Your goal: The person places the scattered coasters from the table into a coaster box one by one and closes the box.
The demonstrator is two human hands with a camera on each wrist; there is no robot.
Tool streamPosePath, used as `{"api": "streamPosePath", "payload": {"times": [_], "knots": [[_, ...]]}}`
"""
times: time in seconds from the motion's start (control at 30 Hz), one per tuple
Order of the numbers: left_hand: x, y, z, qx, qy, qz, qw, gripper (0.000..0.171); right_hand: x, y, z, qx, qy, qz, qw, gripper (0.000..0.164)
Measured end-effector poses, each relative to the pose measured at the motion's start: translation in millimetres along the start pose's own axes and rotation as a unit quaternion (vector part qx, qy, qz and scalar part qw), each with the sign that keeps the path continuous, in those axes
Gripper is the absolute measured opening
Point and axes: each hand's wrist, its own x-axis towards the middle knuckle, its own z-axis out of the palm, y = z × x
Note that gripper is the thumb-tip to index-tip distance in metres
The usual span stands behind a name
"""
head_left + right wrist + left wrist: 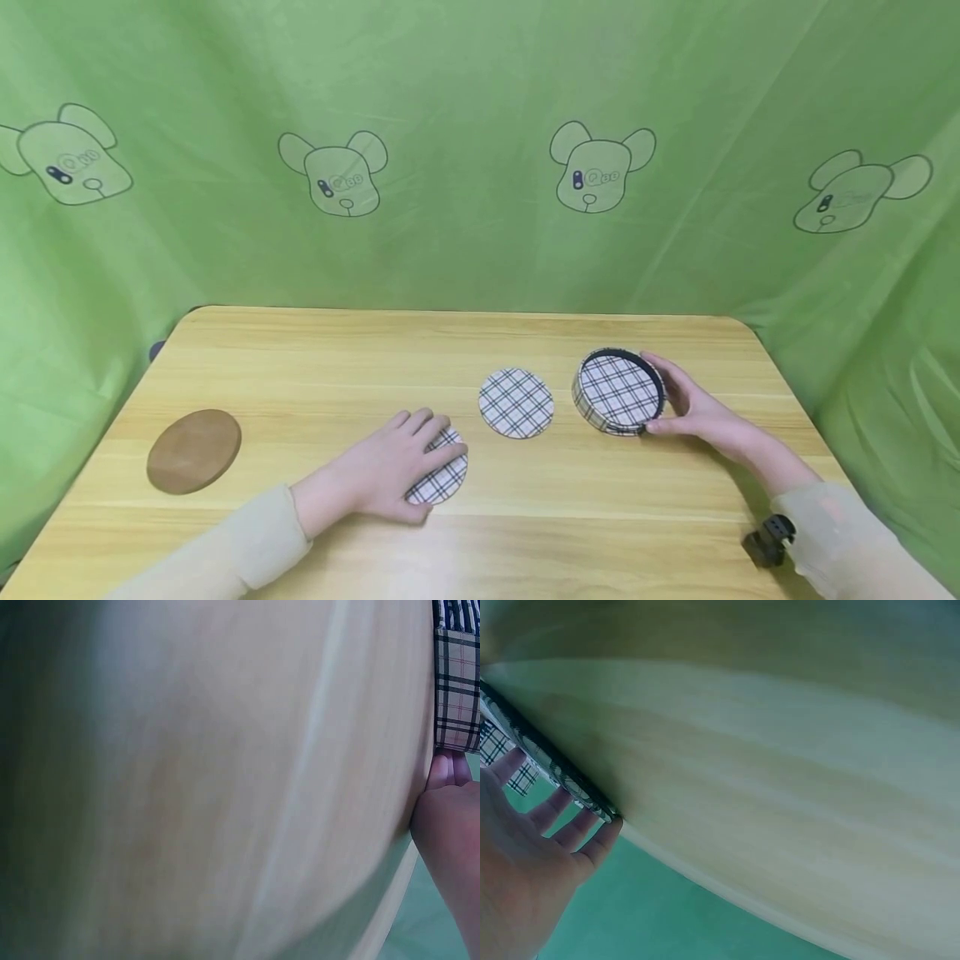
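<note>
In the head view my left hand [393, 467] spans a round plaid coaster [442, 477], with the thumb by its near edge and the fingers at its far and right edges. The left wrist view shows the fingers of this hand [532, 847] against the thin dark edge of the coaster [555, 761]. On the right, my right hand [701, 412] grips the side of a round plaid box [598, 414] with a black inner rim. Plaid shows inside the box. A second plaid coaster [516, 403] lies flat between the hands.
A brown round disc [193, 452] lies on the left of the wooden table [337, 354]. Green cloth [465, 258] with printed bear heads hangs behind and at both sides. A small black device [768, 540] sits at the right sleeve.
</note>
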Motion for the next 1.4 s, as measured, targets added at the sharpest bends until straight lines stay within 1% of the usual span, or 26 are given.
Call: {"api": "streamPosePath", "payload": {"times": [0.13,0.47,0.63,0.77,1.0,1.17,1.3,1.4], "knots": [[2.8,0.3,-1.4,-0.004,-0.008,-0.004,0.9999,0.086,-0.4,-0.3,0.5,0.002,0.0,0.0,1.0,0.114],[7.3,1.5,-4.6,-0.01,-0.003,-0.002,0.9999,0.085,-0.8,0.0,0.3,0.001,0.0,-0.003,1.0,0.114],[11.6,2.1,-3.5,-0.003,-0.015,0.003,0.9999,0.086,-0.7,-1.7,0.2,0.001,0.002,-0.004,1.0,0.114],[16.9,2.9,-3.4,0.001,-0.023,0.003,0.9997,0.088,-0.8,-2.4,0.4,-0.001,0.002,-0.002,1.0,0.114],[28.6,3.8,-6.3,0.014,-0.004,0.018,0.9997,0.088,-1.4,-2.0,0.4,-0.003,0.001,0.004,1.0,0.114],[38.3,3.3,-7.6,0.009,-0.001,0.02,0.9998,0.089,-1.7,-2.1,0.5,-0.001,0.002,0.005,1.0,0.114],[46.4,2.2,-8.3,0.002,0.002,0.016,0.9999,0.089,-1.5,-3.1,1.1,-0.001,0.002,0.008,1.0,0.114],[51.7,2.1,-9.4,-0.006,-0.002,0.011,0.9999,0.088,-0.7,-2.8,1.5,-0.002,0.002,0.005,1.0,0.114]]}}
